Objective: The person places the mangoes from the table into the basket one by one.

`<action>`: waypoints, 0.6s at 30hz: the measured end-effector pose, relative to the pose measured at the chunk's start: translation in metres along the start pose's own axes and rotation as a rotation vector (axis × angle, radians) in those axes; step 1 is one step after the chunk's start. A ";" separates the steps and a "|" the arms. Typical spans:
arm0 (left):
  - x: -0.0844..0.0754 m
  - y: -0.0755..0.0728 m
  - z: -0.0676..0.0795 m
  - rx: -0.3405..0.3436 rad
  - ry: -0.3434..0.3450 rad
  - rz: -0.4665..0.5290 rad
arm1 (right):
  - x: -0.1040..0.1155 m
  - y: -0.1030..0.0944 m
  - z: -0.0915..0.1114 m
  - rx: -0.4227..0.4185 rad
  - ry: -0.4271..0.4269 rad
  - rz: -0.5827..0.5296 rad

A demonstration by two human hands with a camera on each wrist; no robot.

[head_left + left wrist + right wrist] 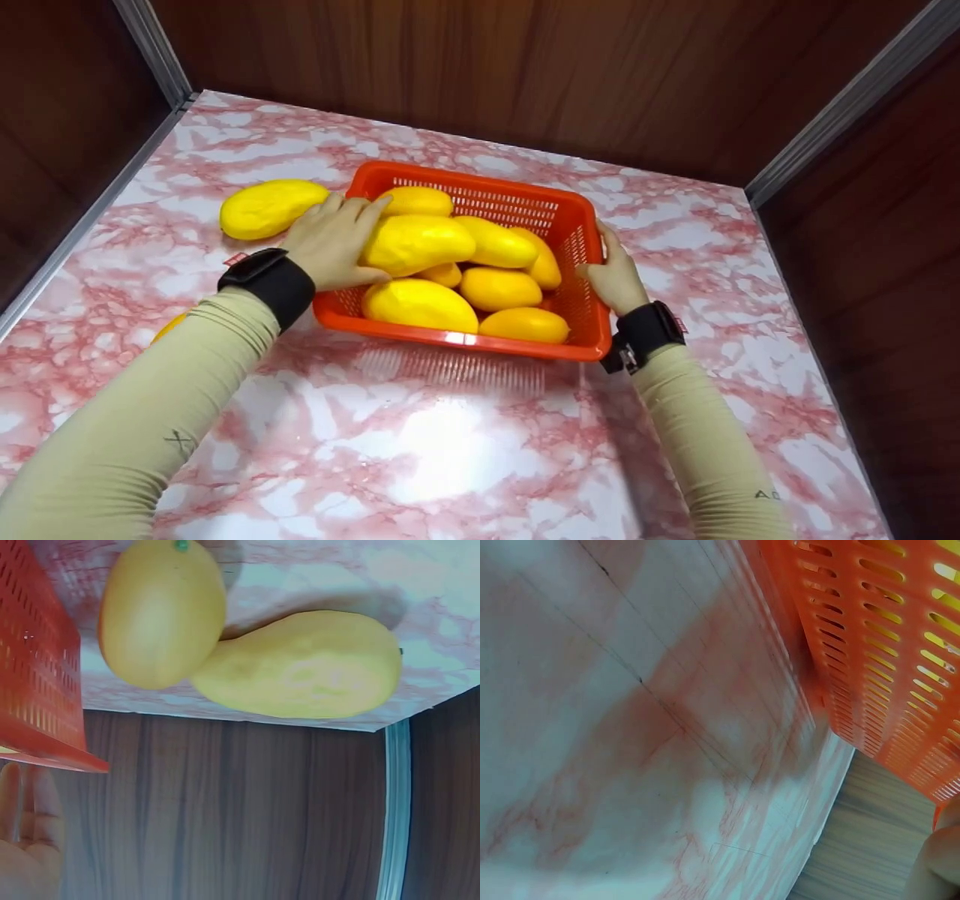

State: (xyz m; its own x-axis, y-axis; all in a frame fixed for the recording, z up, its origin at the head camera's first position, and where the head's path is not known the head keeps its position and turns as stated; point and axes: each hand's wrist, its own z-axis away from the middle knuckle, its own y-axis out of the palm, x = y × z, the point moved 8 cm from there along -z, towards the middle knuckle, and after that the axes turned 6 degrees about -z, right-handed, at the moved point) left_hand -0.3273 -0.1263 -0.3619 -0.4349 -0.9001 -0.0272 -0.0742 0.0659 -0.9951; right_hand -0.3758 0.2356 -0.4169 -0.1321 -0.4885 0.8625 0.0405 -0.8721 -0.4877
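A red-orange plastic basket (525, 349) holds several yellow mangoes, piled loosely. My left hand (334, 236) reaches over its left rim, with thumb and fingers on either side of the left end of a large yellow mango (424, 244) on top of the pile. In the left wrist view, part of that hand (30, 832) shows past the basket's rim. At the other end, my right hand (616, 274) grips the right rim, thumb inside and fingers on the outer side. The right wrist view shows the basket's slotted wall (885, 652) and a bit of that hand (937, 859).
Outside the basket on the left lies another mango (270, 208). One more mango (169, 326) is mostly hidden behind the left sleeve. The tabletop (360, 465) has a pink and white marble pattern. Dark wooden panels (450, 67) enclose it at the back and sides.
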 end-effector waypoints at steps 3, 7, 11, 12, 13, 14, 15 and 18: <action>0.004 -0.002 0.003 0.008 -0.009 0.000 | 0.001 0.000 0.001 0.003 0.004 -0.003; 0.008 -0.003 0.005 0.019 -0.018 -0.007 | 0.001 0.000 0.002 0.004 0.009 -0.008; 0.012 -0.006 0.010 0.011 -0.021 -0.018 | 0.001 0.000 0.002 0.002 0.004 -0.012; 0.014 -0.006 0.011 0.008 -0.023 -0.023 | 0.001 0.000 0.002 0.003 0.003 -0.012; 0.015 -0.007 0.012 0.006 -0.025 -0.028 | 0.001 0.000 0.002 0.003 0.001 -0.012; 0.016 -0.008 0.013 0.003 -0.027 -0.034 | 0.001 0.000 0.002 0.003 0.001 -0.012; 0.017 -0.008 0.014 0.002 -0.030 -0.039 | 0.001 0.000 0.002 0.002 0.003 -0.012; 0.022 -0.008 0.017 -0.005 -0.045 -0.051 | 0.000 0.000 0.001 0.005 0.008 -0.015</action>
State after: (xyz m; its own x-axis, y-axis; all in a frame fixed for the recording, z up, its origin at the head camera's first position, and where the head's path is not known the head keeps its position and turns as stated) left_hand -0.3209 -0.1538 -0.3559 -0.3898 -0.9207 0.0189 -0.0995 0.0217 -0.9948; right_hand -0.3744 0.2355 -0.4164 -0.1407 -0.4746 0.8688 0.0435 -0.8797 -0.4735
